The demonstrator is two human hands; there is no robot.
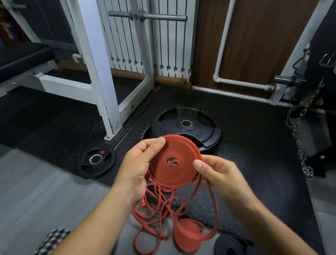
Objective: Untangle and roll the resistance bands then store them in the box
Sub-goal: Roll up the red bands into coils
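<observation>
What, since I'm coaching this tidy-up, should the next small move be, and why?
Probably wind one more wrap onto the roll: the left hand and right hand grip it, while its tail hangs loose below, not yet wound in.

We are looking at a black weight plate (pixel 204 132) lying on a dark mat (pixel 255 140). A brown wall (pixel 254 43) is standing behind it, a white frame (pixel 95 36) left of it.
</observation>
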